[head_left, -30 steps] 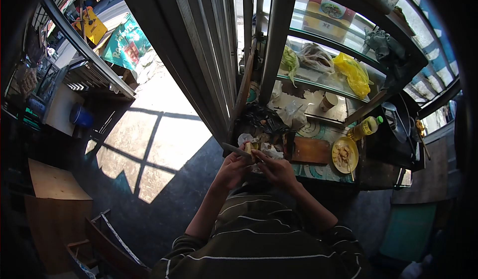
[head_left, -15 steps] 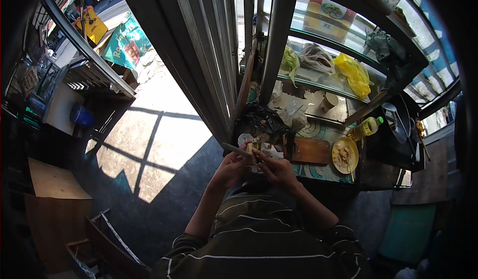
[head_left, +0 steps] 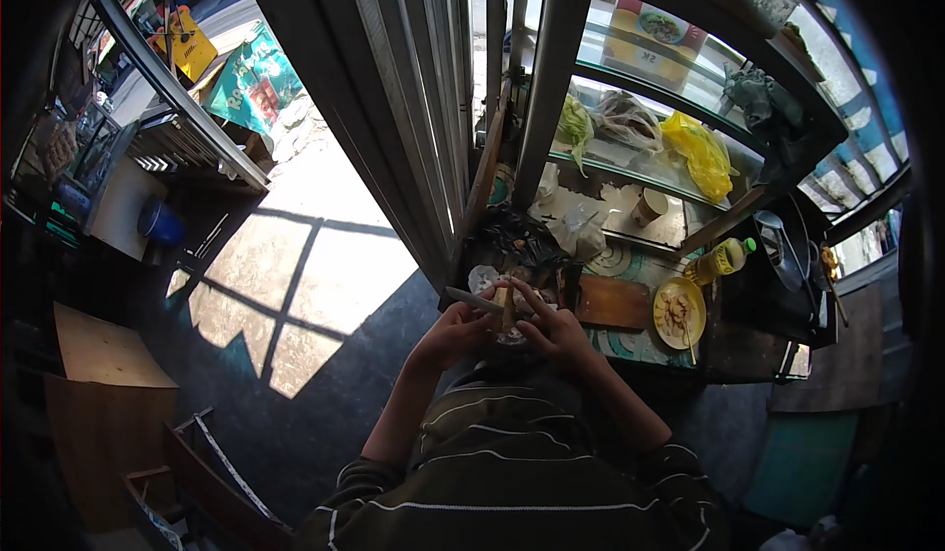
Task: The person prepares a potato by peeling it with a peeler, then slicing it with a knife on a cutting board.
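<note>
One knife (head_left: 471, 299), patterned counter (head_left: 628, 344), seemingly concrete floor (head_left: 345, 285)

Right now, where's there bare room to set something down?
The wooden board looks bare, between right hand and yellow plate; so does the patterned tabletop beyond it, left of the bottle. Crowded: around the black plastic bag.

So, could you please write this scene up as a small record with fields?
Left hand: fingers at a pale piece
Right hand: close beside the left, fingers at the same piece
Blade: narrow, grey, pointing left; which hand holds it is unclear
Counter, right of hands: brown board, yellow plate with food, green-capped bottle
Glass case: leafy greens, yellow plastic bag
</note>
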The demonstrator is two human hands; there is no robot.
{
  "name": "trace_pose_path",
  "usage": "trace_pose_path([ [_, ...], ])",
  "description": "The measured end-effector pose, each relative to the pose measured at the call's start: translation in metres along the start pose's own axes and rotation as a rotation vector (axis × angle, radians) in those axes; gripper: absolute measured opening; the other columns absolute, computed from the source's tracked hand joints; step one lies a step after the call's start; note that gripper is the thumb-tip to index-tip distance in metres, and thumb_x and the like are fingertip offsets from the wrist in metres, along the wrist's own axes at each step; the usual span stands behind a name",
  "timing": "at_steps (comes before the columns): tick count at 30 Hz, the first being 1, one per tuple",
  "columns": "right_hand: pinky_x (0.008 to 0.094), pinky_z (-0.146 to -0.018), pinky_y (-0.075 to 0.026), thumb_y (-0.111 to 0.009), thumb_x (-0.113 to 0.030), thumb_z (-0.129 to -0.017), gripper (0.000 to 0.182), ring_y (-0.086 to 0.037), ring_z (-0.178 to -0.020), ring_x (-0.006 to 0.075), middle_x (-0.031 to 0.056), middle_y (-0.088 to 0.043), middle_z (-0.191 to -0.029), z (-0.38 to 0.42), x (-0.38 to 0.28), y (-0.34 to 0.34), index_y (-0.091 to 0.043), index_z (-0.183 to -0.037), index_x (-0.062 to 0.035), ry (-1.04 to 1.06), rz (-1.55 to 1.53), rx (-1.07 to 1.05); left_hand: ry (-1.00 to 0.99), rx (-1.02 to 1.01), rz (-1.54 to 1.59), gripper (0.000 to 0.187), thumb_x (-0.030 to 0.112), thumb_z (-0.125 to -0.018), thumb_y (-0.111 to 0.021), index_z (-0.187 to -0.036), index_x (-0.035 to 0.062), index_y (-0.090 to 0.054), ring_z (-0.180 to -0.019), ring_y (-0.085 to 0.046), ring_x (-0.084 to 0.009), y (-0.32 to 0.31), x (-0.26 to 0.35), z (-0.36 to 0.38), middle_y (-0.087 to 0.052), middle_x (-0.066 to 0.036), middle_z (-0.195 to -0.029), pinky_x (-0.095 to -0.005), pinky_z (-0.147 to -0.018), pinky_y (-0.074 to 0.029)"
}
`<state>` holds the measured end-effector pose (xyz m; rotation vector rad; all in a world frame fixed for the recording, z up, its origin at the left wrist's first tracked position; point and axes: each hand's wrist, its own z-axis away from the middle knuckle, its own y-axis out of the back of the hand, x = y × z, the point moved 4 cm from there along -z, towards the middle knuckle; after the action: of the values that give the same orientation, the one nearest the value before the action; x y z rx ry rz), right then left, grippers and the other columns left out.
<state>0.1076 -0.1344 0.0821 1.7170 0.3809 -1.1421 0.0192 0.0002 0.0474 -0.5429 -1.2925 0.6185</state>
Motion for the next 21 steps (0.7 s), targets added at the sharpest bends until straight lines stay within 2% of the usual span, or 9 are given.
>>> trace_pose_path([
  [2,0.037,-0.064,-0.045,-0.049,-0.024,-0.084,0.053,-0.059,-0.071,0.0345,0.0189,-0.06,-0.078,-0.002,0.004,0.002,-0.029,-0.133,-0.025,-0.063,-0.091,-0.105,0.01,-0.021,-0.018,0.057,0.014,-0.085,-0.055,-0.133,0.0027,-0.026,-0.093,-0.051,-0.008,0.001,-0.001,0.0,-0.051,-0.004,-0.108,-0.0217,-0.076,-0.043],
  [5,0.0372,-0.067,-0.045,-0.049,-0.025,-0.084,0.053,-0.059,-0.075,0.0351,0.0205,-0.06,-0.086,-0.003,0.009,0.0,-0.029,-0.134,-0.024,-0.121,-0.002,-0.154,0.006,-0.019,-0.053,0.055,0.015,-0.086,-0.054,-0.132,0.0014,-0.028,-0.092,-0.051,-0.0079,0.001,-0.002,-0.004,-0.051,-0.004,-0.108,-0.0218,-0.076,-0.043],
  [8,0.0376,-0.067,-0.045,-0.048,-0.026,-0.085,0.052,-0.059,-0.077,0.0356,0.0208,-0.059,-0.093,-0.001,0.01,-0.007,-0.029,-0.133,-0.0234,-0.017,-0.03,-0.017,-0.043,0.021,-0.073,0.05,0.016,-0.086,-0.054,-0.129,0.0004,-0.032,-0.089,-0.052,-0.0075,-0.003,0.002,-0.004,-0.052,-0.004,-0.104,-0.0216,-0.075,-0.043],
  [10,0.0376,-0.068,-0.045,-0.047,-0.026,-0.085,0.051,-0.059,-0.077,0.0358,0.0201,-0.058,-0.094,-0.003,0.008,-0.01,-0.03,-0.133,-0.0229,-0.005,-0.03,0.0,-0.038,0.021,-0.091,0.051,0.019,-0.086,-0.054,-0.13,0.0072,-0.033,-0.087,-0.051,-0.0046,-0.003,0.001,-0.004,-0.054,-0.001,-0.106,-0.0205,-0.073,-0.042],
  [11,0.0376,-0.068,-0.045,-0.047,-0.026,-0.086,0.05,-0.058,-0.078,0.0359,0.0194,-0.058,-0.096,-0.003,0.008,-0.01,-0.03,-0.133,-0.0224,0.007,-0.03,0.017,-0.037,0.021,-0.092,0.051,0.019,-0.086,-0.054,-0.13,0.0072,-0.033,-0.087,-0.051,-0.0046,-0.001,-0.001,-0.003,-0.054,-0.001,-0.106,-0.0205,-0.073,-0.042],
  [13,0.0372,-0.069,-0.045,-0.046,-0.026,-0.086,0.049,-0.058,-0.081,0.036,0.0191,-0.058,-0.099,-0.003,0.01,-0.01,-0.032,-0.132,-0.0219,-0.013,-0.039,0.0,-0.053,0.014,-0.043,0.043,0.017,-0.086,-0.053,-0.124,0.0005,-0.039,-0.086,-0.052,-0.0078,0.003,-0.003,-0.003,-0.053,-0.003,-0.098,-0.0218,-0.075,-0.043],
  [18,0.0354,-0.074,-0.045,-0.046,-0.025,-0.086,0.046,-0.056,-0.091,0.0343,0.0182,-0.056,-0.104,-0.005,0.007,-0.011,-0.035,-0.131,-0.0212,-0.065,-0.064,-0.027,-0.043,0.017,-0.008,0.046,0.018,-0.086,-0.054,-0.125,0.0008,-0.038,-0.086,-0.051,-0.0086,0.002,-0.002,0.0,-0.053,-0.004,-0.099,-0.0222,-0.073,-0.043],
  [20,0.0278,-0.066,-0.044,-0.048,-0.02,-0.086,0.043,-0.056,-0.07,0.0115,0.0159,-0.062,-0.084,-0.006,0.011,-0.016,-0.04,-0.128,-0.0139,0.066,-0.154,0.07,-0.027,0.039,0.01,0.048,0.018,-0.085,-0.055,-0.126,0.0008,-0.037,-0.086,-0.051,-0.0089,0.004,-0.003,0.0,-0.052,-0.004,-0.101,-0.0223,-0.072,-0.043],
  [21,0.0278,-0.066,-0.044,-0.048,-0.02,-0.086,0.043,-0.056,-0.07,0.0115,0.0159,-0.062,-0.084,-0.008,0.02,-0.02,-0.04,-0.128,-0.0139,0.066,-0.155,0.073,-0.008,0.019,-0.001,0.05,0.019,-0.085,-0.055,-0.126,0.0008,-0.036,-0.088,-0.051,-0.0092,0.004,-0.004,0.001,-0.052,-0.004,-0.102,-0.0226,-0.073,-0.043],
])
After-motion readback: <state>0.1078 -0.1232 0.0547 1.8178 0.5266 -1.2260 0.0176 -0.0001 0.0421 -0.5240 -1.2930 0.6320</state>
